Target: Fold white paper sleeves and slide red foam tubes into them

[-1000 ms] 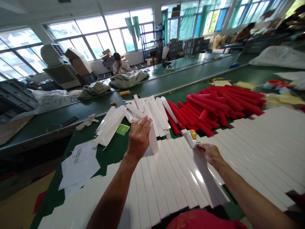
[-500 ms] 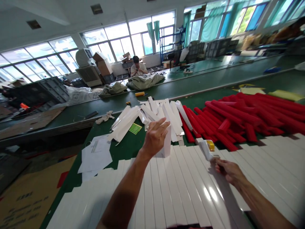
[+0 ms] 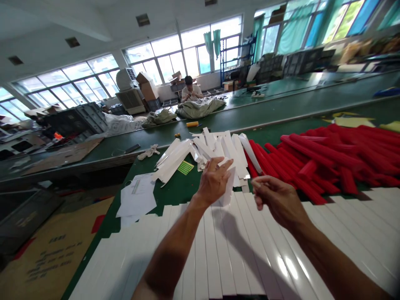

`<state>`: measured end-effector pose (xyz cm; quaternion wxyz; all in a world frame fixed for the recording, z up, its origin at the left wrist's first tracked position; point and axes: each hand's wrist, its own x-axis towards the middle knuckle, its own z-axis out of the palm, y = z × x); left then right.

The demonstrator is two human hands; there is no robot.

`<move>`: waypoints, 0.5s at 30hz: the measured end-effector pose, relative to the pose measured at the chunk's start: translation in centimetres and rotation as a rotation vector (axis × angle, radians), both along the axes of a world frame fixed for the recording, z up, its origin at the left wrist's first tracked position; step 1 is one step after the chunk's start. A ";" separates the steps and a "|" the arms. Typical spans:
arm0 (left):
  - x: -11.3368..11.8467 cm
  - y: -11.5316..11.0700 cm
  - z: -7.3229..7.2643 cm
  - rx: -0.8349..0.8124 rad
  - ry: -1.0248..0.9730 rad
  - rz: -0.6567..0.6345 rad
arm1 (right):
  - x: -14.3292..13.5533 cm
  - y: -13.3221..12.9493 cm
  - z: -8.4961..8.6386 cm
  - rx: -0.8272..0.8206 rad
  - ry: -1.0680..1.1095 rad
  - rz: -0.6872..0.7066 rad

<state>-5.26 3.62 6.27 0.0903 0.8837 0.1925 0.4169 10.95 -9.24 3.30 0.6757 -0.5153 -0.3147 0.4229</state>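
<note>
My left hand (image 3: 215, 181) is wrapped with partly spread fingers around the upright end of a white box (image 3: 228, 193), above a row of long white boxes (image 3: 215, 250). To its right, my right hand (image 3: 279, 200) has thumb and fingertips pinched together; what they hold is too small to make out. No tape dispenser shows in the current view. Beyond my left hand lies a loose pile of folded white card pieces (image 3: 178, 160). Many red rolls (image 3: 331, 154) are heaped behind and to the right of my right hand.
Paper sheets (image 3: 137, 198) and a green sticker sheet (image 3: 185, 167) lie on the green table (image 3: 125, 183) at left. A white glove (image 3: 148, 152) rests near its far edge. Across the tables sits a person (image 3: 191, 91) behind grey-green sacks (image 3: 200, 108). Cardboard (image 3: 59, 246) is at lower left.
My right hand has moved left and up, toward my left hand; the white and yellow tape dispenser near it is no longer visible. The view has turned slightly left. My left hand stays at the white box.
</note>
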 end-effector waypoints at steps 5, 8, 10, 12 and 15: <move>0.1 -0.2 0.0 -0.048 -0.074 0.012 | -2.9 3.7 5.1 0.087 -0.087 0.036; 0.1 -0.5 -0.1 -0.074 -0.103 0.015 | -3.8 4.7 5.0 0.114 -0.140 0.014; 0.1 -0.7 -0.2 -0.082 -0.103 0.028 | -4.1 5.0 4.9 0.098 -0.194 0.001; 0.1 -0.8 -0.3 -0.082 -0.098 0.043 | -4.0 5.2 5.0 0.048 -0.227 -0.007; 0.0 -1.0 -0.3 -0.090 -0.104 0.052 | -3.2 5.7 5.4 -0.087 -0.120 0.071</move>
